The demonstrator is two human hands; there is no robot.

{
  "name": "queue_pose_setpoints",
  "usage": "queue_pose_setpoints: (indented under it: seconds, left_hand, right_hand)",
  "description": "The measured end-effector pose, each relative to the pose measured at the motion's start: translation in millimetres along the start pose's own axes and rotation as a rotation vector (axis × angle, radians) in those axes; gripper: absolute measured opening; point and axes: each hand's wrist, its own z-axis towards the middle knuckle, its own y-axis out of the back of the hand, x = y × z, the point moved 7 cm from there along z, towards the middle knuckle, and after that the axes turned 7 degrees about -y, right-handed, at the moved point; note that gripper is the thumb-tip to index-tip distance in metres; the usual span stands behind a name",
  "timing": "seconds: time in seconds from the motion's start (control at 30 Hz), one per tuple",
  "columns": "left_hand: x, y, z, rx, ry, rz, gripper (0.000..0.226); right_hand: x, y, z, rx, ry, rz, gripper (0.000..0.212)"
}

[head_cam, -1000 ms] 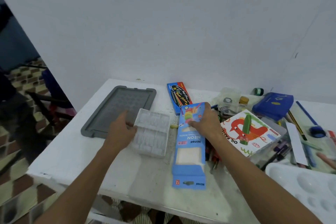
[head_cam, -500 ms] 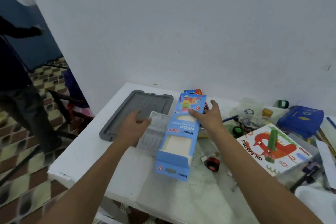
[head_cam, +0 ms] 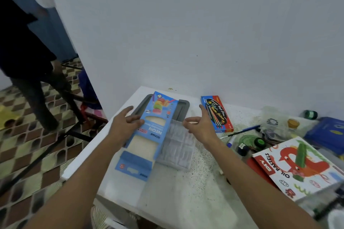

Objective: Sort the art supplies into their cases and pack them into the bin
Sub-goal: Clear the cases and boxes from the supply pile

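Left hand (head_cam: 125, 125) grips the left edge of the blue Neon coloured-pencil box (head_cam: 147, 134), thumb over its face, holding it tilted above the grey lid (head_cam: 183, 108) and the clear plastic tray (head_cam: 177, 146) at the left of the white table (head_cam: 186, 197); right hand (head_cam: 200, 126) hovers just beside it with fingers loosely spread and holding nothing. Long and flat, the box shows cartoon art at its far end, two pale windows and a flap hanging open at the near end
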Motion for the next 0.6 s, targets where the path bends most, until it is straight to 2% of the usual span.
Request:
queue_pose_setpoints:
  seconds: [0.1, 0.23, 0.3, 0.4, 0.47, 0.6]
  left_hand:
    - [9.3, 31.0, 16.2, -0.071, 0.009, 0.060, 0.070]
    - [23.9, 43.5, 26.6, -0.102, 0.011, 0.172, 0.068]
    - [29.4, 39.2, 27.7, -0.095, -0.010, 0.310, 0.065]
    - [27.7, 26.5, 23.8, -0.065, -0.081, 0.590, 0.063]
    - [25.0, 11.4, 16.6, 0.007, -0.129, 0.684, 0.062]
    - [24.6, -5.6, 5.7, 0.084, -0.148, 0.791, 0.063]
  right_hand:
    - [-0.2, 26.9, 12.2, -0.122, 0.063, -0.206, 0.087]
    - [-8.9, 67.3, 36.5, -0.266, 0.047, -0.411, 0.089]
    - [-13.7, 80.9, 48.0, -0.326, 0.016, -0.572, 0.094]
    - [-26.3, 87.0, 58.2, -0.307, -0.118, -0.809, 0.108]
    - [-32.9, 86.8, 58.9, -0.279, -0.176, -0.825, 0.112]
    - [-34.1, 87.6, 55.1, -0.316, -0.123, -0.721, 0.104]
